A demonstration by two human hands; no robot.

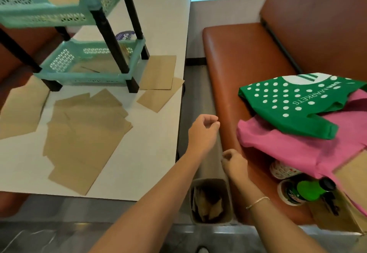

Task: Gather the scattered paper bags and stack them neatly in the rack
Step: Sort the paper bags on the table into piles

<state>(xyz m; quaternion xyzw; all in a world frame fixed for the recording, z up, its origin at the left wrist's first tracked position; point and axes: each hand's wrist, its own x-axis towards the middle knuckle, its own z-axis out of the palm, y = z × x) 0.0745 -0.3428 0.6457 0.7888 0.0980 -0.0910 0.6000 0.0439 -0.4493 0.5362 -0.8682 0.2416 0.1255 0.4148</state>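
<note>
Meanwhile, both hands hang loosely curled and hold nothing over the gap between table (158, 24) and bench (238, 54): left hand (204, 128), right hand (234, 163). Bags (83, 137) lie scattered at nine o'clock, some overhanging the table's edges, beside the rack (89, 62).

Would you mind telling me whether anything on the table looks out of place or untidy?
Yes: the paper bags lie scattered flat on the table, overlapping at odd angles, and two more sit askew beside the rack. One bag at the left overhangs the table edge. Neither hand holds a bag.
</note>
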